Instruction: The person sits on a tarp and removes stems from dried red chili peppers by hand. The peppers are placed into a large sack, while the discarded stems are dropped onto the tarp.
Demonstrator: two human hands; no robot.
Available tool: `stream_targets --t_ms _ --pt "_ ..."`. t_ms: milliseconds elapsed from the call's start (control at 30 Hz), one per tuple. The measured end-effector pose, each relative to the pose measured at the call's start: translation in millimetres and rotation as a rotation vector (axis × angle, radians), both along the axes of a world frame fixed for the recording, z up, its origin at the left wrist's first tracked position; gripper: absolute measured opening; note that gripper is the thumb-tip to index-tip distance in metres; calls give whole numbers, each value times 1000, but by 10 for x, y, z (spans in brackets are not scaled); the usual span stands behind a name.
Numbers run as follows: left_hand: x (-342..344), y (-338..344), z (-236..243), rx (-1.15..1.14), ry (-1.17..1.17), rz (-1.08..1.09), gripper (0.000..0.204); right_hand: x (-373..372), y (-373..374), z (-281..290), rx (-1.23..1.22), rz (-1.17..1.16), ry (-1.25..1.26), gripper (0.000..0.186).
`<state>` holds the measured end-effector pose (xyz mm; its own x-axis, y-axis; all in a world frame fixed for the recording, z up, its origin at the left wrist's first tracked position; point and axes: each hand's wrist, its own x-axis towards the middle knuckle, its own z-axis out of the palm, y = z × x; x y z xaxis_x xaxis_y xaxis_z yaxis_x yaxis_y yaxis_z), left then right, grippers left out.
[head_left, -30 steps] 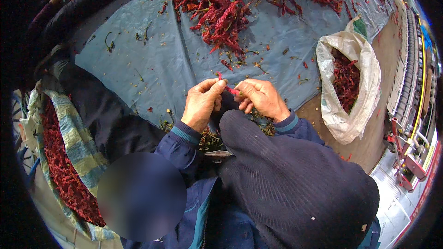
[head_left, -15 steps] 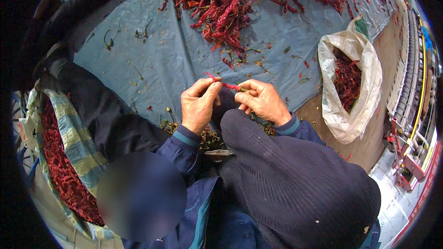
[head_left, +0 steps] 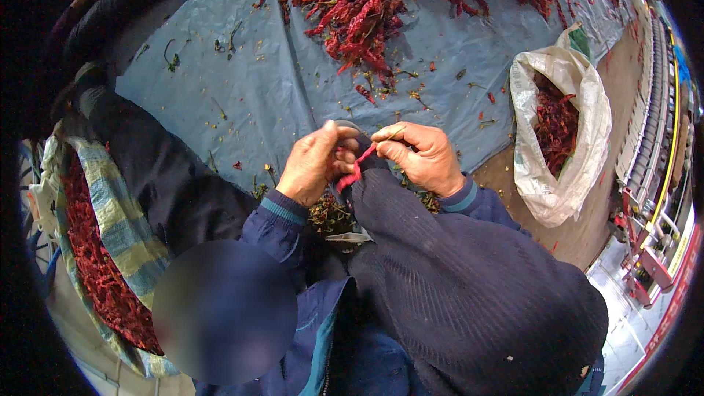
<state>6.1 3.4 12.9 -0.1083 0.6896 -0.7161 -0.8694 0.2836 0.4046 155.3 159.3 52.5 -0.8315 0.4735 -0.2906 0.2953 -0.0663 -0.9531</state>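
My right hand point(head_left: 425, 160) held a wrinkled red chilli point(head_left: 357, 169), with thumb and forefinger pinched together at its stem end. A thin stem point(head_left: 397, 133) stuck out above the thumb of that hand. The chilli hung from the pinch toward the left, slanting down through the gap between my two hands, its lower end over dark ribbed cloth point(head_left: 477, 271). My left hand point(head_left: 308, 166) was just beside it, fingers curled inward; I could not tell whether they touched the chilli or enclosed anything. Both wrists were in navy sleeves point(head_left: 275, 224) with teal-banded cuffs. Below the left hand, on the near side, lay a mass of greenish and yellowish scraps point(head_left: 330, 214), partly hidden by the ribbed cloth. Beyond both hands was spread a blue-grey sheet point(head_left: 220, 103), littered with loose stems point(head_left: 171, 60) and small bits; one separate red pod point(head_left: 365, 94) lay on it just beyond the hands. Farther out, a large heap of red chillies point(head_left: 359, 22) covered the sheet's far part. Well to the right of my right hand stood an open white sack point(head_left: 529, 176) containing dark red chillies; well to the left of my left hand, a checked sack point(head_left: 121, 209) contained more.
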Motion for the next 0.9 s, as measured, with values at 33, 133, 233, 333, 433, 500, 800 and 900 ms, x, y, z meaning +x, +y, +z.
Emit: stream_targets --t_ms 33,133,233,333,433,500,800,900 --pt "-8 14 22 31 -17 -112 51 -16 3 0 91 36 33 13" --pt "-35 26 139 24 59 -249 30 -89 14 31 269 107 138 10" --pt "-71 41 223 23 95 -245 25 -70 40 21 224 128 75 10" --pt "-59 -9 150 90 173 -293 23 -31 2 -13 65 149 53 9" --pt "-43 -24 134 176 163 -281 22 19 -95 -29 -515 -25 -9 11" --pt "-41 -9 147 241 68 -229 21 44 -121 -94 -697 -121 77 16" --pt "7 -89 12 101 -228 168 29 278 261 -291 426 242 -448 27" --pt "-36 -93 -6 95 -234 167 26 27 313 -397 634 123 -251 21"
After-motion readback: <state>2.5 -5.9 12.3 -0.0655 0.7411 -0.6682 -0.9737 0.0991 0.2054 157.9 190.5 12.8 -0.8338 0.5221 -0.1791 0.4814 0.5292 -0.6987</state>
